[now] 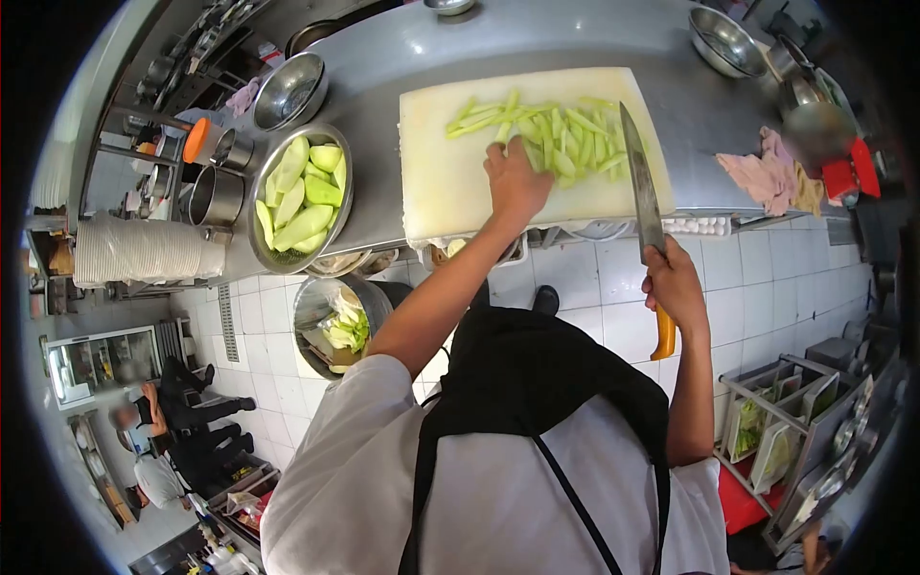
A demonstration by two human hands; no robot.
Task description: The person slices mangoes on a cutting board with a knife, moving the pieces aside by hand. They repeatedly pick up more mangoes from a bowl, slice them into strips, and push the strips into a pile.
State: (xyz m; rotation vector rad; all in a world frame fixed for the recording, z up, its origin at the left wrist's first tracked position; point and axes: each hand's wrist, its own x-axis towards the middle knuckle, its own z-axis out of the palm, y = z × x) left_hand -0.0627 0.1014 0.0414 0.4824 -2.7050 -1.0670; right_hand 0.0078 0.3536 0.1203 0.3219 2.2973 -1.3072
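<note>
My left hand is on the white cutting board, its fingers bent down and closed on pale green vegetable strips at the near left of the pile. The strips lie loosely across the board's middle and right. In my right hand is a large kitchen knife, gripped by its yellow-brown handle. The blade points away from me over the board's right side, apart from my left hand. To the left, a metal bowl holds several larger peeled pale green pieces.
The board rests on a steel counter. Empty metal bowls and pink cloths sit around it. Below on the left stands a bin with vegetable scraps. A rack is at right; other people are at far left.
</note>
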